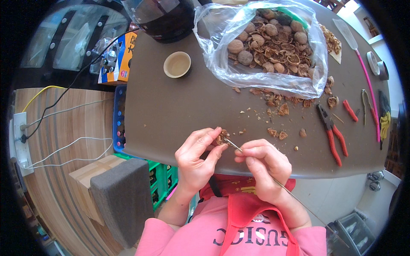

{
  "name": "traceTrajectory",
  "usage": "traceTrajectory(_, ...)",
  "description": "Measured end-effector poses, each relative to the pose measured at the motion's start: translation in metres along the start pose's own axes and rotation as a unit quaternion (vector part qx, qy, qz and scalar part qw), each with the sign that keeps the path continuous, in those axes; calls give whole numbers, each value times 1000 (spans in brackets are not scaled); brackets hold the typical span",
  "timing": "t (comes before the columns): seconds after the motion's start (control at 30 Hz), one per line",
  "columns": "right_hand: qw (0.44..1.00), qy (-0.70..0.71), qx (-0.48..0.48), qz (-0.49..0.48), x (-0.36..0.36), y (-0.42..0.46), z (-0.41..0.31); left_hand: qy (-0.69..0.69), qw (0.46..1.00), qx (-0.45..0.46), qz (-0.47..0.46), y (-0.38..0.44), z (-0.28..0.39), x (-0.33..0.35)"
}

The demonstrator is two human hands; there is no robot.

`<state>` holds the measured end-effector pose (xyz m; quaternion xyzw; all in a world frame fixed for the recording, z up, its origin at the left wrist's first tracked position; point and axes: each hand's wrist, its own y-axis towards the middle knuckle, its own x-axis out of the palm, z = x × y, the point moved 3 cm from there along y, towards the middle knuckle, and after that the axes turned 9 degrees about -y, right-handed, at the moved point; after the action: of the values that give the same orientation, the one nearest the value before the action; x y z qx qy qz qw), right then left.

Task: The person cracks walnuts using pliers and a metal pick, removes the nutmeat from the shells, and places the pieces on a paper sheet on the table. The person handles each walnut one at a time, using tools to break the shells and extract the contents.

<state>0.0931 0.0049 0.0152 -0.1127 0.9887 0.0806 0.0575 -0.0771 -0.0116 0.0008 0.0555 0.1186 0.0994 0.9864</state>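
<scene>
My left hand (199,157) pinches a piece of cracked walnut (221,137) between thumb and fingers, above the near edge of the brown table. In my right hand (268,166) is a long thin metal rod (296,197), its tip inside the walnut and its far end reaching down to the right past my forearm. Beyond my hands lies a clear plastic bag (217,68) of whole walnuts (235,46) and broken shells (272,54). Loose shell bits (283,109) are scattered before it. Red-handled pliers (331,136) rest on the table to the right.
A small cup (177,65) holding pale liquid stands near a dark-filled container (163,19). At the right lie a pink fly swatter (365,67), a red handle piece (350,110) and a glove (385,123). A grey cushioned seat (121,201) stands lower left.
</scene>
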Motion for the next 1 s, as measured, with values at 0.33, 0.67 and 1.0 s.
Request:
traceTrajectory(0.33, 993, -116, -20, -22, -9, 0, -1, 53, 996, 64, 39, 1, 2, -4)
traceTrajectory(0.67, 981, -184, 5, -61, -22, -2, -1, 121, 991, 55, -3, 6, -1, -11)
traceTrajectory(1.0, 995, 81, 53, -36, -12, -6, -12, -277, 937, -211, -3, -10, -7, -13)
